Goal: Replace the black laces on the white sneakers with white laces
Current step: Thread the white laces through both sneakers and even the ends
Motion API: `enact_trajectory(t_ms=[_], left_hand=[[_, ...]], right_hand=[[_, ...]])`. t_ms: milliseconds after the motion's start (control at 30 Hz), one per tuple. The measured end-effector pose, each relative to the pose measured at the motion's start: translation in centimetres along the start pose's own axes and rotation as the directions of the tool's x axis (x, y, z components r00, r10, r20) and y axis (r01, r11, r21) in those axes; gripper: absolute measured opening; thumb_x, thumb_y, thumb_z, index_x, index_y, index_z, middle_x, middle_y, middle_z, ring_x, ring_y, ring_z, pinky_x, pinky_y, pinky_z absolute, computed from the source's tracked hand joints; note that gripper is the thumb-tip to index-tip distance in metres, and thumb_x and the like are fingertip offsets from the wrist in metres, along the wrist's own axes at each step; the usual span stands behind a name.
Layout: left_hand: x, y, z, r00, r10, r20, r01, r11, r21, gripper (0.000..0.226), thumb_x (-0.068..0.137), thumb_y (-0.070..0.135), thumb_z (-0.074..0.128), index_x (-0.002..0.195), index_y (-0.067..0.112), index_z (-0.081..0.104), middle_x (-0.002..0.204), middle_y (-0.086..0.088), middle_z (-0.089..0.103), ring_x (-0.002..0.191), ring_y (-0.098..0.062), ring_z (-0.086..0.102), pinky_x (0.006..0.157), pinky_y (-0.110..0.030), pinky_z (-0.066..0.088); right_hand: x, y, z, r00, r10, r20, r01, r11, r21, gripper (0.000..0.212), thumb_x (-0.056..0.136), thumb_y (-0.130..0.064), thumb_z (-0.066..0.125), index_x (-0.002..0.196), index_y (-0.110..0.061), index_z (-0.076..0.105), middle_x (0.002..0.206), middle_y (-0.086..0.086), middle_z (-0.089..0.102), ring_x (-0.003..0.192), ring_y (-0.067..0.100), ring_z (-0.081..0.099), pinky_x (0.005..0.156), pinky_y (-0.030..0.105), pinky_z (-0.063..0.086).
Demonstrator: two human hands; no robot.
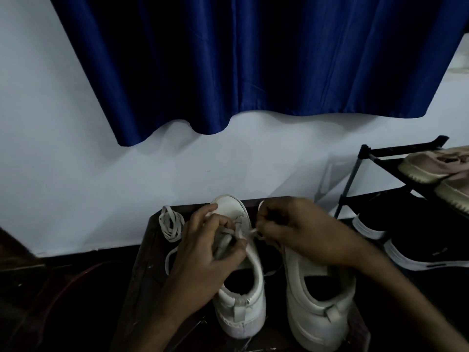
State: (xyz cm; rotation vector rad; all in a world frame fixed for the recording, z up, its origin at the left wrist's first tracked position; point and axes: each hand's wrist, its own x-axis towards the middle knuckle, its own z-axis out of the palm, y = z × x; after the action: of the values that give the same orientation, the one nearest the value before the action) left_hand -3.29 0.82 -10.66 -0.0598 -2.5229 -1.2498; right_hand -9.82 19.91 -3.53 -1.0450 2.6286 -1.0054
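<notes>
Spare lace (171, 226): a white coil on the far left corner of the dark table (142, 262), beside the left sneaker's toe and apart from both hands. Judged to be held back for the second shoe.
Left hand (203, 252): over the throat of the left sneaker (243, 295), fingers curled, clamping the tongue and the crossings there to steady the shoe.
Working lace (224, 231): white, crossed through the eyelets under the left hand. A slack loop trails off the shoe's left side onto the table.
Right hand (294, 229): just right of the left sneaker's eyelets, thumb and fingers pinching the free tip of the working lace.
Right sneaker (312, 301): parallel to the left one, heel toward the camera. Its eyelets are hidden by the right wrist, so its lacing cannot be told.
Black laces: none identified with certainty.
Shoe rack (355, 174): right of the table, holding other shoes, not involved.
Step in hand: threading white lace into the left sneaker, judged partway up the eyelets.
Next move calls for: the tip aimed into the next open eyelet and drawn through, the left hand holding the crossings flat, and the slack loop taken up evenly.
</notes>
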Motion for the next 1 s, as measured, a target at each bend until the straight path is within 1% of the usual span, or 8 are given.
enact_trajectory(t_ms=[100, 167, 333, 500, 600, 700, 867, 1000], left_hand=[[0.0, 0.0, 0.0, 1.0, -0.005, 0.0, 0.005, 1.0, -0.02, 0.029, 0.069, 0.059, 0.058, 0.093, 0.043, 0.057, 0.139, 0.023, 0.035, 0.14, 0.0, 0.029, 0.104, -0.017, 0.028], [-0.1, 0.1, 0.0, 1.0, -0.013, -0.013, 0.013, 0.999, -0.036, 0.03, 0.067, 0.058, 0.058, 0.094, 0.045, 0.056, 0.139, 0.025, 0.035, 0.14, 0.002, 0.027, 0.103, -0.014, 0.025], [-0.2, -0.1, -0.1, 1.0, -0.004, -0.015, 0.003, 0.999, -0.041, 0.029, 0.068, 0.057, 0.057, 0.091, 0.038, 0.058, 0.139, 0.024, 0.035, 0.139, 0.002, 0.029, 0.103, -0.015, 0.027], [-0.1, -0.3, 0.0, 1.0, 0.018, -0.023, -0.019, 0.999, -0.037, 0.035, 0.07, 0.056, 0.058, 0.097, 0.034, 0.059, 0.139, 0.017, 0.038, 0.138, -0.004, 0.033, 0.109, -0.028, 0.033], [0.0, -0.1, -0.2, 0.999, 0.029, -0.018, -0.029, 1.0, -0.006, 0.045, 0.07, 0.056, 0.057, 0.111, 0.036, 0.058, 0.139, 0.023, 0.037, 0.138, -0.002, 0.031, 0.11, -0.028, 0.032], [0.0, 0.0, -0.2, 0.999, 0.04, -0.004, -0.04, 0.999, -0.012, 0.039, 0.07, 0.055, 0.057, 0.109, 0.048, 0.058, 0.14, 0.028, 0.033, 0.138, -0.001, 0.031, 0.109, -0.025, 0.03], [-0.2, -0.1, 0.1, 1.0, 0.011, 0.0, -0.011, 0.998, -0.062, 0.035, 0.07, 0.056, 0.057, 0.104, 0.052, 0.06, 0.14, 0.027, 0.033, 0.14, 0.002, 0.026, 0.112, -0.031, 0.031], [0.0, -0.4, 0.2, 1.0, 0.002, -0.018, -0.003, 0.996, -0.093, 0.039, 0.07, 0.057, 0.059, 0.109, 0.05, 0.059, 0.142, 0.022, 0.036, 0.139, -0.003, 0.031, 0.113, -0.039, 0.033]], right_hand=[[-1.1, 0.7, -3.1, 0.978, -0.019, 0.21, 0.023, 1.0, -0.015, 0.01, 0.092, -0.022, 0.065, 0.083, -0.021, 0.068, 0.086, -0.007, 0.065, 0.084, 0.007, 0.06, 0.077, 0.021, 0.046], [-1.3, 0.9, -3.6, 0.965, -0.021, 0.262, 0.051, 0.993, -0.108, 0.007, 0.091, -0.03, 0.067, 0.087, -0.026, 0.069, 0.096, -0.011, 0.06, 0.096, 0.006, 0.055, 0.083, 0.019, 0.043], [0.3, -0.1, -0.2, 0.997, 0.005, 0.074, 0.015, 0.961, -0.275, 0.034, 0.088, -0.06, 0.051, 0.095, -0.03, 0.066, 0.093, -0.017, 0.056, 0.091, 0.003, 0.05, 0.082, 0.025, 0.043], [0.8, -0.1, 2.1, 0.996, -0.073, -0.046, 0.061, 0.975, -0.215, 0.021, 0.088, -0.045, 0.066, 0.078, -0.027, 0.064, 0.066, -0.015, 0.053, 0.064, 0.001, 0.051, 0.059, 0.013, 0.035], [-0.1, -0.1, -0.8, 0.978, -0.138, 0.159, 0.168, 0.966, -0.196, 0.022, 0.087, -0.049, 0.064, 0.074, -0.031, 0.061, 0.079, -0.015, 0.058, 0.081, 0.002, 0.057, 0.073, 0.021, 0.043], [-2.0, -0.2, -5.3, 0.921, -0.079, 0.382, 0.123, 0.988, -0.092, 0.013, 0.086, -0.044, 0.07, 0.079, -0.034, 0.067, 0.096, -0.016, 0.064, 0.099, 0.005, 0.06, 0.079, 0.012, 0.041], [-0.8, -0.4, -4.1, 0.979, 0.07, 0.191, -0.026, 0.974, -0.225, 0.049, 0.069, -0.077, 0.047, 0.087, -0.038, 0.071, 0.096, -0.018, 0.065, 0.092, -0.001, 0.06, 0.077, 0.023, 0.049], [0.8, -1.7, 0.7, 0.999, -0.004, 0.043, 0.015, 0.969, -0.245, 0.034, 0.085, -0.058, 0.057, 0.087, -0.027, 0.072, 0.084, -0.008, 0.068, 0.078, 0.005, 0.061, 0.074, 0.029, 0.049]])
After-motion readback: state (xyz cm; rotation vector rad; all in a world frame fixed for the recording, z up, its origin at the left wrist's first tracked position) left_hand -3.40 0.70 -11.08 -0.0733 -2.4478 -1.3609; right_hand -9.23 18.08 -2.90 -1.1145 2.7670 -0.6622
